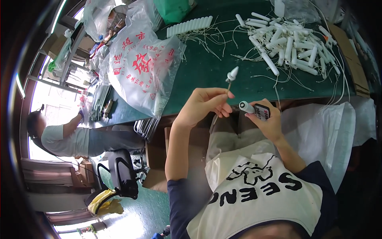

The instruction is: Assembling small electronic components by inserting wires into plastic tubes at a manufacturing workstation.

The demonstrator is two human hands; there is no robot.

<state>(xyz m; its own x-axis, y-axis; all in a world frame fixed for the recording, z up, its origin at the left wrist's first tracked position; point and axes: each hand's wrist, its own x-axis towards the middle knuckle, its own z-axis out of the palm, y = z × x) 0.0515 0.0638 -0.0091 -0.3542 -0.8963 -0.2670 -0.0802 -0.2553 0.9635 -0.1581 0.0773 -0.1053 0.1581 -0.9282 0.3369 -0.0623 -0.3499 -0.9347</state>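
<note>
My left hand [207, 104] is closed in a pinch on the thin lead of a small white cone-tipped piece [233, 74], which points up above the fingers. To its right, my right hand [272, 124] is closed around a white tube [246, 106] whose round end faces the left hand. In the same hand sits a small dark remote control [262, 112] with light buttons, face up beside the tube. A gap separates the two hands, over my lap at the table's near edge. The inside of the right palm is hidden.
A heap of white tubes with thin wires [294, 47] lies on the green table [215, 63], with a neat row of tubes [190, 26] further left. A printed plastic bag [139, 67] hangs over the edge. At left, another person [65, 137] works near a black chair [121, 173].
</note>
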